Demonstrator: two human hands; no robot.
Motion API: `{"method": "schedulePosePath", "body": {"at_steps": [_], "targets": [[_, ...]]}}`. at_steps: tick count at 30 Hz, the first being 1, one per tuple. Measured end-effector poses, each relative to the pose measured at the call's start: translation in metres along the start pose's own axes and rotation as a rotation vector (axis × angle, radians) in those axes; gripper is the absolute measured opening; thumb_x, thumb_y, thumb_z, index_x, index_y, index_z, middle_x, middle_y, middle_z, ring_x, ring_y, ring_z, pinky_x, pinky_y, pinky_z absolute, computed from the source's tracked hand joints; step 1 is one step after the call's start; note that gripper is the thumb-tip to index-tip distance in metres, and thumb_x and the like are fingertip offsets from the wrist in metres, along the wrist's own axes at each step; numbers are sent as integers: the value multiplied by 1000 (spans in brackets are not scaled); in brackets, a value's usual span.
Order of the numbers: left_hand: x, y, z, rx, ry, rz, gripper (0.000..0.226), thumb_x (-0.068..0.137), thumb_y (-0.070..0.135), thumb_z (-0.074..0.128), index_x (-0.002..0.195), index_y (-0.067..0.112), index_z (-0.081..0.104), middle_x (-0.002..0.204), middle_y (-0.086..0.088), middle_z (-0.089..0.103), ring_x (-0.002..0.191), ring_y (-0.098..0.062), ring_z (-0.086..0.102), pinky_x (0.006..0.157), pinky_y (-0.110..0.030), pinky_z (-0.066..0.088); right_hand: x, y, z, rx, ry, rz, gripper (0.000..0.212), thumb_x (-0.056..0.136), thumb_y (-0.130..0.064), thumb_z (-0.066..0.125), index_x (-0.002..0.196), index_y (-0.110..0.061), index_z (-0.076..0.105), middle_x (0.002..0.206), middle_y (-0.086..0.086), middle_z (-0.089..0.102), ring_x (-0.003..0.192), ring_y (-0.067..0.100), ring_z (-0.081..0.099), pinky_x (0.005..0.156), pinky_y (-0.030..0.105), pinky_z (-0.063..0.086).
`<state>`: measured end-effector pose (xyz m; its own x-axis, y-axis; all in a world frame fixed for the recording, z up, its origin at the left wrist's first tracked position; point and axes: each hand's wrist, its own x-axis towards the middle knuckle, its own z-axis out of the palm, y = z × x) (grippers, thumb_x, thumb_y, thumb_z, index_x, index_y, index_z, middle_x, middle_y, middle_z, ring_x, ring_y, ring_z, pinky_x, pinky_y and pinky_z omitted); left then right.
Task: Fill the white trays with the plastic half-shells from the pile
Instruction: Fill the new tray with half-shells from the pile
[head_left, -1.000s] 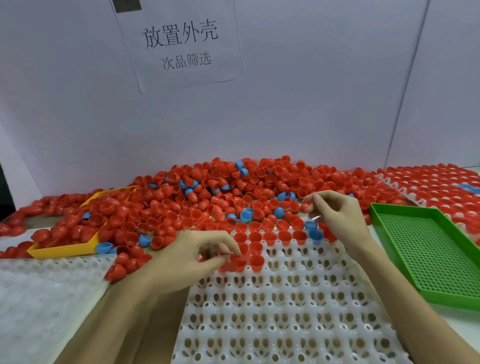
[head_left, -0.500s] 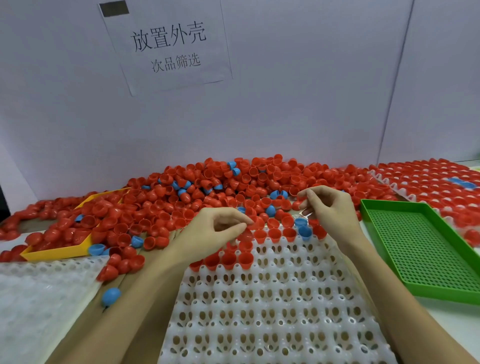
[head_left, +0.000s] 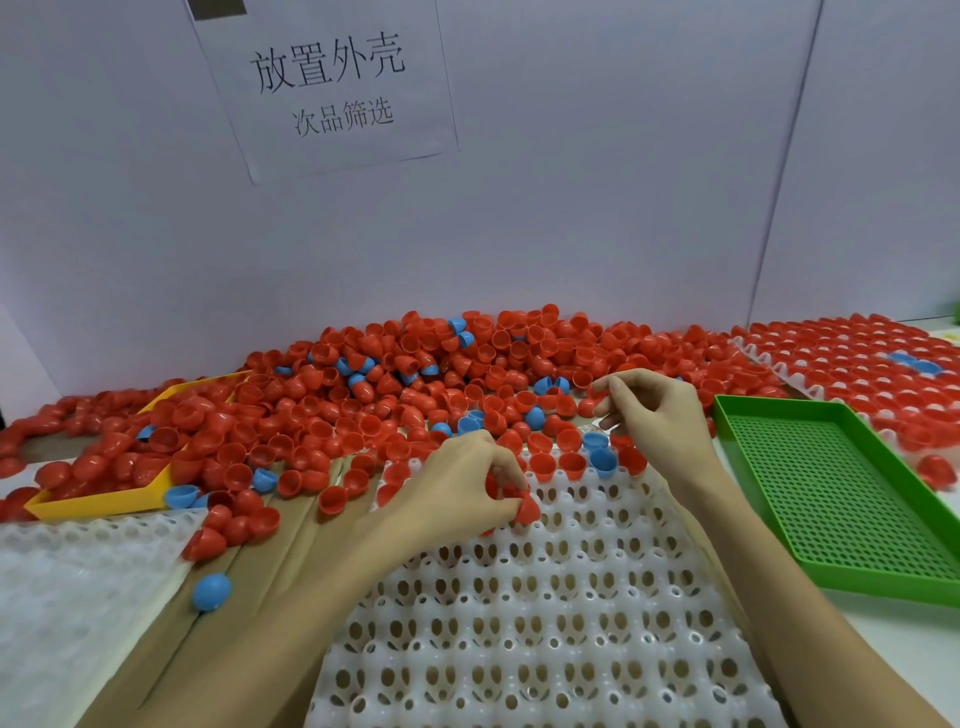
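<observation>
A big pile of red and blue plastic half-shells (head_left: 415, 384) spreads along the back of the table. In front of me lies a white tray (head_left: 545, 623) with rows of holes; its far rows hold red shells and two blue ones. My left hand (head_left: 467, 488) hovers over the tray's far left part and pinches a red half-shell (head_left: 527, 506) between thumb and fingers. My right hand (head_left: 654, 421) is at the pile's near edge, fingers curled, fingertips pinching at a red shell (head_left: 595, 397); whether it holds it I cannot tell.
An empty green perforated tray (head_left: 831, 493) lies to the right. Behind it a white tray (head_left: 857, 364) is full of red shells. A yellow tray (head_left: 104, 501) with shells sits at left, another white tray (head_left: 78, 597) at near left, with a loose blue shell (head_left: 212, 591) beside it.
My left hand came back from the pile to the tray with a red shell in its fingers. My right hand stayed at the pile's edge.
</observation>
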<state>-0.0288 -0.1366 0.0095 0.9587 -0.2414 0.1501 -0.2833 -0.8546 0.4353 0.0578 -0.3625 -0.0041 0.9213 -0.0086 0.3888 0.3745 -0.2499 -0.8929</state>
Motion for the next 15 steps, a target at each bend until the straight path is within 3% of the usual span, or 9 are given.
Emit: {"method": "schedulePosePath", "body": {"at_steps": [6, 10, 15], "targets": [[0, 1, -1, 119, 32, 73, 12, 86, 24, 78, 98, 25, 79, 104, 10, 54, 95, -3, 51, 75, -13, 41, -1, -1, 1, 4, -15, 4, 21, 105, -7, 59, 101, -15, 77, 78, 2, 75, 71, 15, 72, 64, 19, 58], [1, 8, 3, 225, 39, 145, 17, 89, 17, 75, 105, 17, 81, 103, 7, 56, 99, -10, 52, 85, -29, 53, -2, 0, 0, 14, -27, 0, 24, 105, -7, 58, 98, -19, 78, 76, -2, 76, 70, 13, 72, 63, 19, 58], [-3, -1, -11, 22, 24, 64, 18, 96, 22, 70, 110, 24, 80, 109, 15, 61, 90, 0, 59, 77, -9, 46, -2, 0, 0, 28, -28, -10, 25, 105, -7, 58, 97, -19, 78, 75, -1, 76, 68, 12, 71, 62, 18, 57]]}}
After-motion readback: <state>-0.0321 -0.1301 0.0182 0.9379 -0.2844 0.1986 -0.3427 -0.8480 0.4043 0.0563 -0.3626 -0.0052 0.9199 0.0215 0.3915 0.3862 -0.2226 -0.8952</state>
